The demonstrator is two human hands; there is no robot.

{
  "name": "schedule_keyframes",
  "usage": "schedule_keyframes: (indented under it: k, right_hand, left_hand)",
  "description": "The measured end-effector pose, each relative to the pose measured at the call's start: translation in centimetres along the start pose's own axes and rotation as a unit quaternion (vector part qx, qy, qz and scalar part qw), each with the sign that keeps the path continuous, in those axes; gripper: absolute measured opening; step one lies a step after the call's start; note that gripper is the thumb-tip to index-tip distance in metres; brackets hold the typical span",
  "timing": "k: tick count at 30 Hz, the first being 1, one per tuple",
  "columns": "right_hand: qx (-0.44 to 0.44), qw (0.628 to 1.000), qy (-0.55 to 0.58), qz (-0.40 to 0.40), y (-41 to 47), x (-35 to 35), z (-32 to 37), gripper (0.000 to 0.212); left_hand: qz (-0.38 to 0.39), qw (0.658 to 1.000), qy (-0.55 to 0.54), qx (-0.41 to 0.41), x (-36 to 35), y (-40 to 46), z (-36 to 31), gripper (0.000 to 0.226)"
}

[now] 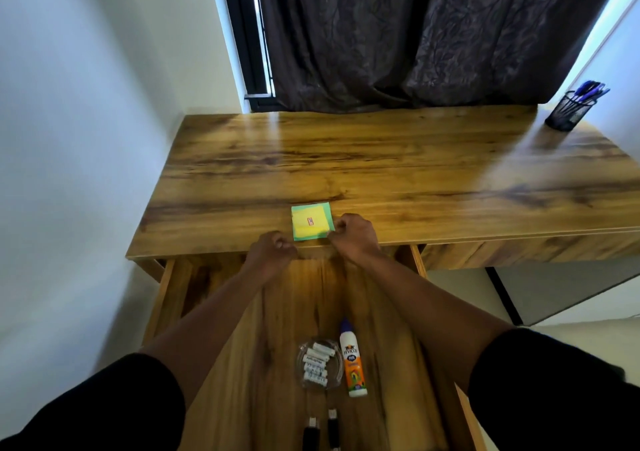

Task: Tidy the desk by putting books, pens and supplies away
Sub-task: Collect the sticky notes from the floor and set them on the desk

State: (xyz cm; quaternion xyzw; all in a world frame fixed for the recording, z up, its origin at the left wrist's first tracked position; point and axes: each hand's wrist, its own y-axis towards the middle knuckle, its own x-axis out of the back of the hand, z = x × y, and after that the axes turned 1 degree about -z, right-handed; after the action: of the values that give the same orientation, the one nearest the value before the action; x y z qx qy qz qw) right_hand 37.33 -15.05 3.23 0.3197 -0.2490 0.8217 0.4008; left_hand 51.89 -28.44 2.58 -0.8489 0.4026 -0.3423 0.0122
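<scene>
A yellow-and-green sticky-note pad lies at the front edge of the wooden desk. My right hand is at the pad's right corner, fingers curled and pinching its edge. My left hand hovers just left of the pad with fingers curled, holding nothing I can see. Below both hands the desk drawer stands pulled out. Inside it lie a white glue bottle, a clear dish of small white tubes and two dark clips.
A black mesh pen holder with blue pens stands at the desk's far right corner. Dark curtains hang behind the desk. A white wall runs along the left side.
</scene>
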Motion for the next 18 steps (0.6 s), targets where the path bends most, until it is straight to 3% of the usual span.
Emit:
schedule_keyframes:
  k: [4, 11, 15, 18]
  right_hand:
    - [-0.014, 0.998, -0.067, 0.004, 3.9, -0.7, 0.7, 0.052]
    - [-0.058, 0.994, -0.093, 0.017, 8.0, -2.8, 1.9, 0.068]
    - [-0.065, 0.991, -0.115, 0.015, 7.9, -3.7, 2.3, 0.065]
    - [-0.052, 0.993, -0.105, 0.021, 7.2, -4.4, 2.3, 0.065]
  left_hand:
    - [-0.019, 0.999, 0.028, -0.006, -1.0, 3.6, -1.2, 0.037]
    - [-0.049, 0.997, 0.055, 0.008, -1.6, 6.7, -1.6, 0.038]
    - [-0.083, 0.993, 0.084, 0.03, -1.4, 6.1, -1.4, 0.033]
    - [-0.124, 0.983, 0.097, 0.094, -1.6, 5.3, 0.1, 0.03]
